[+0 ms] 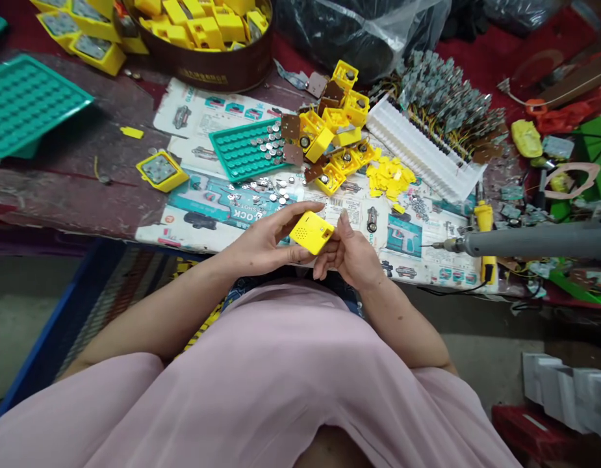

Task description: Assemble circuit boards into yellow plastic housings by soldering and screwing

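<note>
Left hand (267,239): grip on yellow box (310,233) – right hand (357,257): grip loosely parted alongside

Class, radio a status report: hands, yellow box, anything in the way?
Left hand gripping yellow box. Right hand beside it, contact unclear. Nothing blocking; grey tool off to the right.

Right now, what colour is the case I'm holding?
The case is yellow, shown in the head view.

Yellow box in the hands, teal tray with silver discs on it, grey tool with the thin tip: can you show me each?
Yellow box (310,233): head view, middle of its upper face.
Teal tray (230,151): head view, bare ridged surface.
Grey tool (534,242): head view, along its body.
</note>
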A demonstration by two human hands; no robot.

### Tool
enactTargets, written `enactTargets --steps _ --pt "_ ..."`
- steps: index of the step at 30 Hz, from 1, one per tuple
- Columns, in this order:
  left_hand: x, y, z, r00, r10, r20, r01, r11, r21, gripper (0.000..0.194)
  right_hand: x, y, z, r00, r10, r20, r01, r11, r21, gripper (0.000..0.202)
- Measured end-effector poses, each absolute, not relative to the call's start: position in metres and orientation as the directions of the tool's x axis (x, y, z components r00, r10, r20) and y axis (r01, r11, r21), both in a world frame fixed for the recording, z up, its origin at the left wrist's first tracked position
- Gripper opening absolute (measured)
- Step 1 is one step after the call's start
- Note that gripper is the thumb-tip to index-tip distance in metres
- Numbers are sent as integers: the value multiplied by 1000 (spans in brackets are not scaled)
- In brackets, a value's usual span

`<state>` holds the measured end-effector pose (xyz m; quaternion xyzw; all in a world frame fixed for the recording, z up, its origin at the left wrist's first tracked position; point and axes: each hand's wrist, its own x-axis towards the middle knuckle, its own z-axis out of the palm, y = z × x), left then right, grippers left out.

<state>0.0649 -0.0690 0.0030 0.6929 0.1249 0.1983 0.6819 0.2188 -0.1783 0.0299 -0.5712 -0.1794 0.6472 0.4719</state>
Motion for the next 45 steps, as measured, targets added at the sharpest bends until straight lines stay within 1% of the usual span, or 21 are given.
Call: enactTargets --steps 10,14,16,19,21,22,25,27,29,31,32,34,36,37,38,39,40,41,42,43,45 --pt "60 -68 0 886 450 108 -112 -19 994 70 216 -176 31 115 842 -527 -321 -470 -822 79" --pt "53 -68 7 843 530 93 -74 -57 996 71 217 -184 29 122 897 -426 -84 -418 -904 60" --pt "34 -57 18 838 540 73 -59 -43 997 76 218 -190 27 192 926 -325 31 -337 -941 48" --pt "-22 -33 35 822 564 -80 73 35 997 75 223 -192 23 242 948 -206 144 -245 -959 43" --pt "-67 -25 36 806 577 -133 155 11 988 75 224 -191 21 222 958 -181 224 -231 -947 37" --pt "-88 -25 32 791 580 -193 242 -7 970 73 224 -191 21 205 962 -178 255 -228 -940 33" --pt "-128 -37 -2 692 589 -417 572 -96 814 64 219 -190 22 154 973 -172 295 -211 -932 25" --pt "-139 -48 -36 616 645 -452 699 -183 691 63 214 -188 21 111 979 -170 300 -196 -934 24" --pt "-145 -57 -67 556 719 -417 770 -257 584 61 210 -184 20 66 981 -182 321 -193 -927 24" --pt "-147 -60 -82 565 762 -317 770 -348 536 60 208 -180 18 40 981 -190 353 -191 -916 26" --pt "-148 -60 -82 594 757 -271 743 -389 544 60 208 -179 17 34 981 -192 372 -191 -908 27" --pt "-145 -55 -68 692 687 -220 643 -449 621 53 209 -179 16 32 980 -197 403 -193 -894 29" --pt "-135 -47 -43 779 591 -211 540 -460 705 40 209 -180 16 40 976 -212 421 -209 -883 32" --pt "-127 -41 -29 787 587 -190 515 -456 726 37 209 -181 16 44 974 -221 426 -218 -878 33" --pt "-119 -33 -17 764 629 -144 514 -456 727 38 209 -182 17 49 973 -226 429 -225 -875 34" --pt "-109 -25 -8 693 719 -57 538 -463 704 39 209 -182 17 53 972 -230 430 -230 -873 35" --pt "-99 -15 -2 563 822 86 588 -472 657 38 208 -183 18 57 971 -233 431 -234 -871 35" --pt "-89 -5 0 442 869 223 643 -480 597 38 208 -183 19 60 970 -235 432 -238 -870 35" --pt "-80 6 -1 373 872 318 686 -490 538 44 207 -184 19 63 969 -237 433 -241 -869 35" --pt "-72 16 -4 347 864 365 721 -495 485 54 207 -184 19 68 969 -239 435 -245 -867 35" --pt "-61 31 -13 370 860 352 766 -497 409 69 208 -186 18 80 967 -243 434 -253 -865 35"
